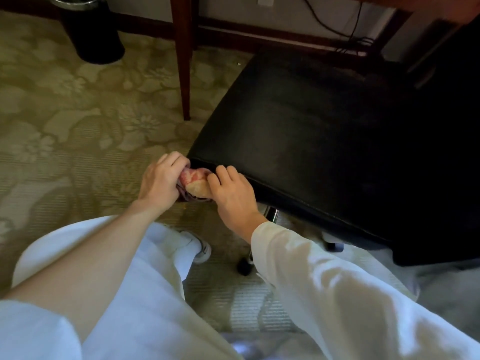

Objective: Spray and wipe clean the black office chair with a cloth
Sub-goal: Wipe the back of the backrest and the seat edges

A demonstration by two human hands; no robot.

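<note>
Both hands on it now: left hand (159,181) grips the cloth (193,181) from one side, right hand (232,192) pinches the other end, fingers curled. I see the cloth bunched at the chair (311,136) seat's corner, centre frame. Bin (91,32) upper left, desk leg (183,63) beside it, on carpet (65,120).

no readable text, labels, brands or numbers
</note>
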